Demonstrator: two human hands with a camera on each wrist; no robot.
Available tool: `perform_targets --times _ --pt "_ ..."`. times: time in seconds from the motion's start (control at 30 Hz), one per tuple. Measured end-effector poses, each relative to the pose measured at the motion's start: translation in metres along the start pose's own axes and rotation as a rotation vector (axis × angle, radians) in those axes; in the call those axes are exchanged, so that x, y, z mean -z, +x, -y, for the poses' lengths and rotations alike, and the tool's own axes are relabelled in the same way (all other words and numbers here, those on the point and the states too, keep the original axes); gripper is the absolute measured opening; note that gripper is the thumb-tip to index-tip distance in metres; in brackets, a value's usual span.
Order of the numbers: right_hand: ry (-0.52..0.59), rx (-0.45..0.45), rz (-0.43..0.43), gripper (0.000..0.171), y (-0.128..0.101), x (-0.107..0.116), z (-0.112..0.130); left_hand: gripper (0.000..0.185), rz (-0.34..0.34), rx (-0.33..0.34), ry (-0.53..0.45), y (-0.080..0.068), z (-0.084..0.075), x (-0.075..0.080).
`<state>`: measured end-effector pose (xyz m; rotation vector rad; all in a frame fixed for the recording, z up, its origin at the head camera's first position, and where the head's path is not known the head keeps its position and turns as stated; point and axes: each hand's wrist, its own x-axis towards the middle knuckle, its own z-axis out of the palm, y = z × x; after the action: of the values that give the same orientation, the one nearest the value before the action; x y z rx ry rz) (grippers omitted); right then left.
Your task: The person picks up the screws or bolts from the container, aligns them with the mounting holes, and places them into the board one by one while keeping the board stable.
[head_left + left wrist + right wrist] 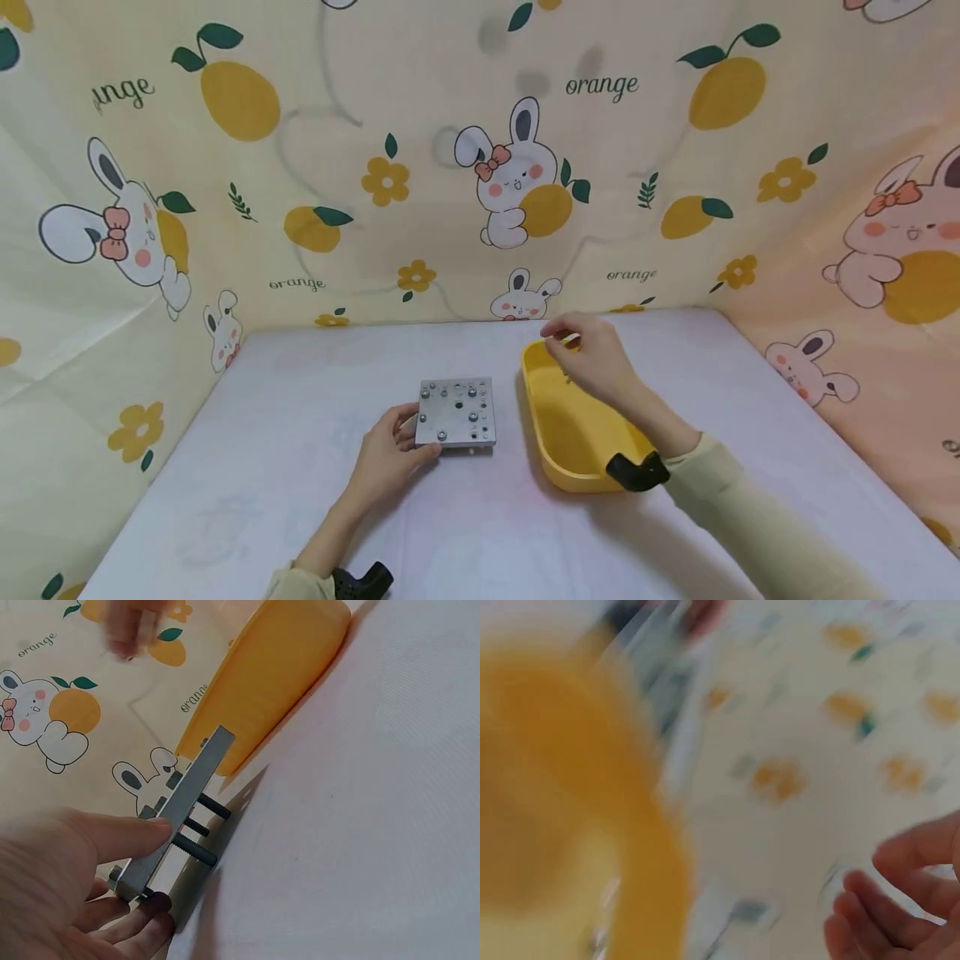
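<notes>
Head view: left hand [390,454] grips the metal plate [457,412] by its near edge. Right hand [592,358] hovers above the yellow tray [570,433], just right of the plate; whether its fingers pinch anything is unclear.

Left wrist view: thumb and fingers [142,832] clamp the plate [187,806], screws poking beneath.

Right wrist view: blurred, curled fingers [900,900].

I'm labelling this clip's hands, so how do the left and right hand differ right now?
The left hand grips the metal plate by its edge, low at the table; the right hand hangs raised over the yellow tray's far end. Whether the right hand holds anything is unclear, since its wrist view is blurred. Both wear pale sleeves.
</notes>
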<state>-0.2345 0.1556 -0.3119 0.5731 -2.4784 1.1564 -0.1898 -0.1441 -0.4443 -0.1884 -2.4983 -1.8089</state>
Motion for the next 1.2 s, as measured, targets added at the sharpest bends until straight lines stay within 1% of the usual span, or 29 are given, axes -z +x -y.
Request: perform_targets --times 0.1,0.17,0.2,0.27,0.37,0.4,0.47,0.57,0.7,0.77,0.87,1.07,1.2 --pt "-0.074 -0.090 0.099 0.010 0.007 0.019 -0.040 0.070 -0.012 0.007 0.006 0.000 0.001 0.003" --pt "-0.081 -0.160 0.142 0.011 0.011 0.027 -0.060 0.069 -0.022 -0.004 0.013 0.000 0.001 0.005" --pt "-0.065 -0.185 0.158 0.011 0.014 0.029 -0.068 0.069 -0.027 -0.010 0.012 0.000 0.002 0.005" --pt "0.016 -0.237 0.193 0.013 0.016 0.030 -0.079 0.070 -0.026 -0.016 0.010 0.000 0.002 0.006" --pt "0.138 -0.310 0.247 0.018 0.017 0.026 -0.091 0.070 -0.015 -0.014 -0.008 -0.001 0.002 0.005" --pt "0.166 -0.330 0.257 0.019 0.017 0.024 -0.095 0.070 -0.011 -0.012 -0.014 -0.001 0.002 0.005" --pt "0.182 -0.353 0.263 0.021 0.016 0.020 -0.103 0.070 -0.004 -0.014 -0.015 -0.001 0.002 0.003" --pt "0.170 -0.361 0.242 0.022 0.016 0.016 -0.112 0.070 0.001 -0.025 -0.002 0.000 0.001 0.002" --pt "0.129 -0.394 0.224 0.022 0.018 0.015 -0.120 0.071 0.005 -0.015 0.009 -0.001 0.001 0.001" --pt "0.098 -0.401 0.226 0.020 0.021 0.014 -0.121 0.070 0.003 -0.007 0.008 -0.002 0.001 0.001" --pt "0.081 -0.394 0.237 0.019 0.023 0.010 -0.119 0.070 -0.008 -0.002 0.007 -0.002 0.000 0.001" --pt "0.020 -0.412 0.268 0.024 0.024 -0.001 -0.118 0.070 -0.008 -0.009 0.013 -0.003 -0.002 0.001" --pt "0.050 -0.418 0.267 0.026 0.023 -0.007 -0.122 0.069 -0.010 -0.013 0.011 -0.002 -0.002 -0.001"
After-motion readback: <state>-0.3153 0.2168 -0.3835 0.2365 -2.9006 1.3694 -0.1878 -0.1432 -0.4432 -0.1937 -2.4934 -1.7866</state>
